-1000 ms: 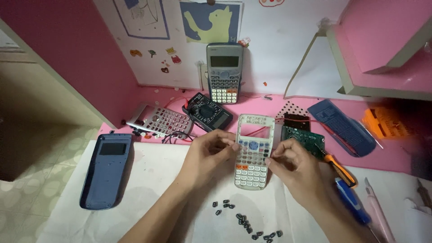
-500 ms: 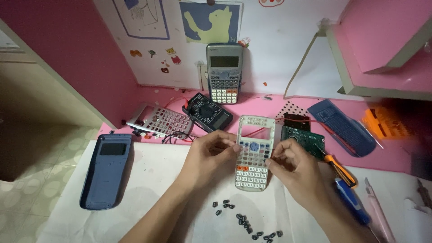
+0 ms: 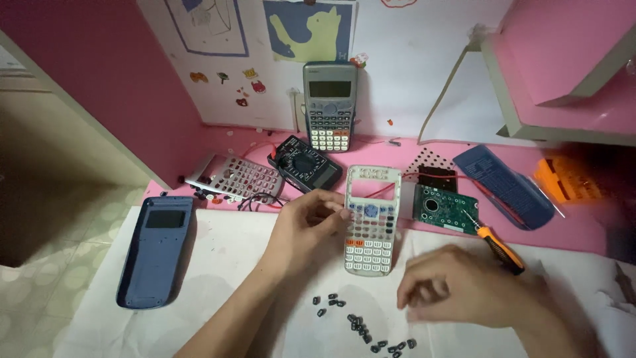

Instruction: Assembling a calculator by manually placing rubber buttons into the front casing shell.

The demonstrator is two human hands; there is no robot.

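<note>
Hands over a white sheet (image 3: pixel 218 265) on the pink bench (image 3: pixel 411 156) — left hand (image 3: pixel 306 229) grips the left edge of a white calculator front shell (image 3: pixel 372 220), fingers (image 3: pixel 334 211) curled on it near the round blue-grey key pad; the shell lies flat on the sheet, empty display window at its far end, key rows toward the person. Right hand (image 3: pixel 457 285) is off the shell, hovering low just right of it, blurred, fingers bent loosely inward with the tips close together — can't tell if anything is pinched. Small black rubber key pieces (image 3: pixel 361 323) lie scattered on the sheet just in front of the shell, between the forearms. Orange-handled screwdriver (image 3: pixel 498 244) lies beside the right hand, its tip over a green circuit board (image 3: pixel 445 208). Blue calculator back cover (image 3: pixel 156 248) lies well to the left. Grey key panel (image 3: pixel 233 178) and black multimeter (image 3: pixel 305 163) sit behind the left hand; a whole grey calculator (image 3: pixel 330 106) leans upright against the wall. Second blue cover (image 3: pixel 507 184) far right.
</note>
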